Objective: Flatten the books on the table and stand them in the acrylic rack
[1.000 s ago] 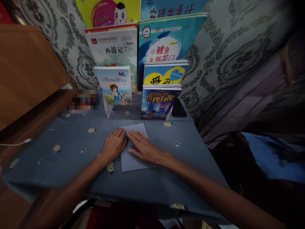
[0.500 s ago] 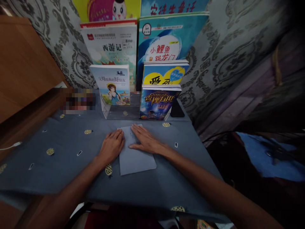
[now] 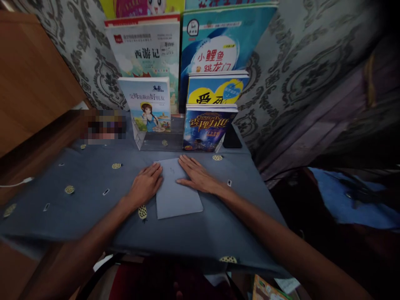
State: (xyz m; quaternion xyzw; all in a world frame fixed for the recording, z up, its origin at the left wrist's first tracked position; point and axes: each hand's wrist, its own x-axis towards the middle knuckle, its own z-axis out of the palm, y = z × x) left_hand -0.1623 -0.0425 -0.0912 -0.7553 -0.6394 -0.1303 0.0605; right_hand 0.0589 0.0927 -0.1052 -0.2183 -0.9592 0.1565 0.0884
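Grey rectangular booklet (image 3: 178, 202), probably paper, appears steadied at its far half by the outstretched left hand (image 3: 145, 183) and right hand (image 3: 199, 177), neither gripping anything; lifting would require an edge grip.

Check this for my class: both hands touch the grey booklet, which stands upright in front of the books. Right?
No: the head view shows the grey booklet lying flat on the tablecloth. The left hand and right hand touch it, in front of the books.
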